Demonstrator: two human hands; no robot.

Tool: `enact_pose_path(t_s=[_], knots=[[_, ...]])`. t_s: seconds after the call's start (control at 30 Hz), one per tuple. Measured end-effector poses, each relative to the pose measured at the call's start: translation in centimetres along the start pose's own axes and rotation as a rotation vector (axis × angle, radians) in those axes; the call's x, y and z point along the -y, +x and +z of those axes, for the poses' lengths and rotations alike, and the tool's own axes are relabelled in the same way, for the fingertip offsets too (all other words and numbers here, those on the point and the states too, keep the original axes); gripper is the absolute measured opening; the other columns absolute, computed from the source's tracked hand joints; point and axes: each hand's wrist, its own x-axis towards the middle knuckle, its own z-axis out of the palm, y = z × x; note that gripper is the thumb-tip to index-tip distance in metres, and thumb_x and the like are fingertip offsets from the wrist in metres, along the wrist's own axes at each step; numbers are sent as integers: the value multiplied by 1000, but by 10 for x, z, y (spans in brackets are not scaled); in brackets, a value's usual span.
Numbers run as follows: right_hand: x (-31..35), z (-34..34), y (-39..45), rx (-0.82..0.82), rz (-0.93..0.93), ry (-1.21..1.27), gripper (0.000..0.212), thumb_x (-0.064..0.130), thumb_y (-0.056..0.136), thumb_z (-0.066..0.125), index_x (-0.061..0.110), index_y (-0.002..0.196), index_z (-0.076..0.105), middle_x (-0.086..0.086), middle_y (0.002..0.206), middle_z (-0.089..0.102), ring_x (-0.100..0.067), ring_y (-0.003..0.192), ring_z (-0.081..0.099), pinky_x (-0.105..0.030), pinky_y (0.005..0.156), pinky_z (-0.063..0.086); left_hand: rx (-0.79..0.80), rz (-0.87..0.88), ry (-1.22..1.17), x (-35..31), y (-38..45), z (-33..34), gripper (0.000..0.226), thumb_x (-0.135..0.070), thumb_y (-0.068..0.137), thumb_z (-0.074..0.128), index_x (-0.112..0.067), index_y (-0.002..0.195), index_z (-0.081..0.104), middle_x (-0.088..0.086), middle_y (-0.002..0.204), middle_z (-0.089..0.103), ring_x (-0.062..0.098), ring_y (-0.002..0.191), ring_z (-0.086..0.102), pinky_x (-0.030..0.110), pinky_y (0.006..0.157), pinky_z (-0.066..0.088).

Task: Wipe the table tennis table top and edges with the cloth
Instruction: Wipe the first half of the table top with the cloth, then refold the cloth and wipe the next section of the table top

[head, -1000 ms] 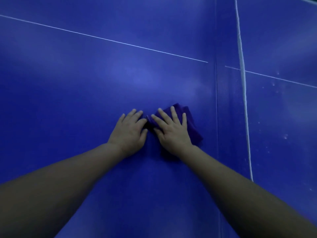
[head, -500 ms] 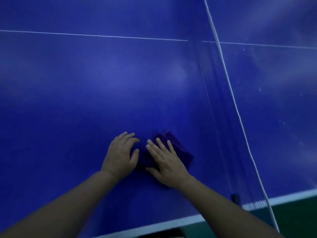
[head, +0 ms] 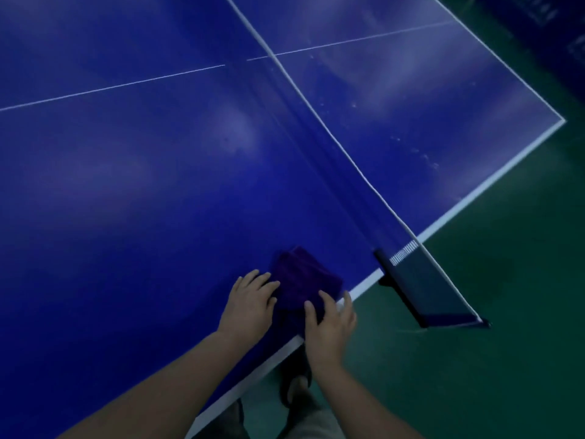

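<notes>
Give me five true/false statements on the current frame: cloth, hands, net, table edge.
1. The purple cloth lies on the blue table top close to its near white edge. True.
2. Only the right hand touches the cloth. False: the left hand and the right hand both rest on it, one at each side.
3. The net stands to the right of the cloth. True.
4. The cloth is draped over the net's top cord. False: it lies flat on the table, apart from the net.
5. The net post clamp juts out past the table edge. True.
</notes>
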Motion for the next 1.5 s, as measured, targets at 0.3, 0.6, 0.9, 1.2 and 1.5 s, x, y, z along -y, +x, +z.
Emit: enact_pose_path(t_s=[0.3,0.6,0.9,1.2,1.5], knots=[[-29,-47,-29,81,533,638,57,7,87,75,14,135,46,-11,118,62,-28,106,65,-47,94,55,68,-271,-590,-52,-48,13,67,-7,83,71,-23,141,41,-2,120,54,2,102,55,19,81,50],[-95,-170,-68,362,453,943,27,5,94,65,12,120,67,-10,109,75,-29,101,72,-44,92,57,612,-650,-1125,-128,-70,29,41,-5,80,71,-12,119,63,9,101,76,25,88,74,34,70,60],[-191,-312,-139,363,234,1083,21,13,91,69,17,110,76,-16,113,73,-31,100,72,-33,82,59,479,-320,-962,-256,-140,57,48,-33,73,79,-25,117,62,4,119,66,22,108,64,41,90,53],[-258,-407,-161,156,39,716,16,12,83,80,16,98,77,-3,86,77,-12,73,70,-25,65,54,573,-79,-655,-402,-188,99,21,-30,87,73,-32,107,66,-14,95,74,11,91,66,30,71,45],[-309,-442,-118,-18,-19,689,27,11,78,83,36,87,78,9,87,75,-5,77,68,-18,67,51,856,-741,-1413,-473,-151,126,51,-39,90,62,1,120,57,37,124,54,52,110,60,59,83,57]])
